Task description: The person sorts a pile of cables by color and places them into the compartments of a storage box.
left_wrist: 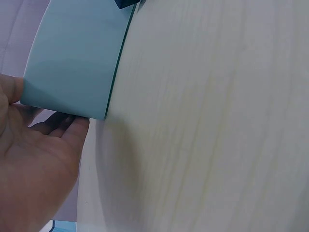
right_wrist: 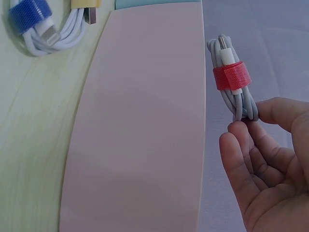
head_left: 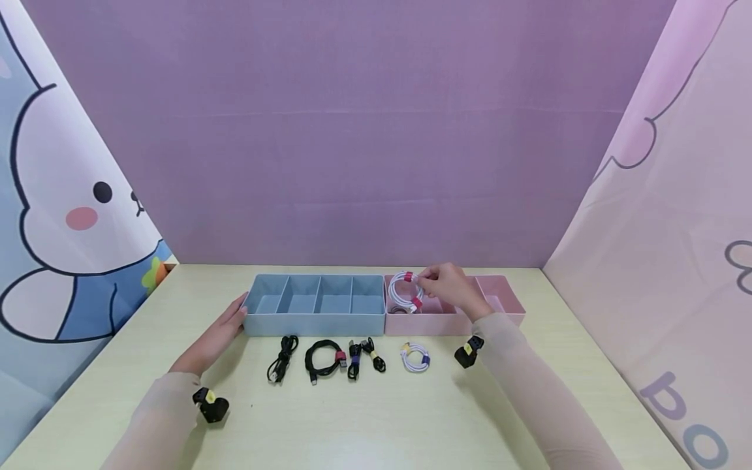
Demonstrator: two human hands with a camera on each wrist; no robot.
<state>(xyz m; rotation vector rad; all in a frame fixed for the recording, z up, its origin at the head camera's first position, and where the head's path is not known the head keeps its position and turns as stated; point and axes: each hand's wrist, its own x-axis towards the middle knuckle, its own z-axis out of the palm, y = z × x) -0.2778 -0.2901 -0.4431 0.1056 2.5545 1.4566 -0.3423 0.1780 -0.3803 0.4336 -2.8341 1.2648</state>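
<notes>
My right hand (head_left: 449, 284) pinches a coiled white cable (head_left: 392, 294) between thumb and fingers. Red straps (right_wrist: 231, 76) bind the coil, which hangs above the left part of the pink divided box (head_left: 425, 324). Below it in that part, a bit of another coil shows, mostly hidden. At the far left, my left hand (head_left: 226, 323) touches the end of the blue divided box (head_left: 314, 325). Its thumb is by the upper edge and its fingers lie against the end wall, partly hidden in the left wrist view.
Before the boxes lie a black cable bundle (head_left: 283, 359), a black coil with a red strap (head_left: 309, 359), two small black cables, one purple-strapped (head_left: 354, 360) and one yellow-strapped (head_left: 376, 360), and a white coil (head_left: 415, 367) with blue and yellow straps. The boxes stand end to end.
</notes>
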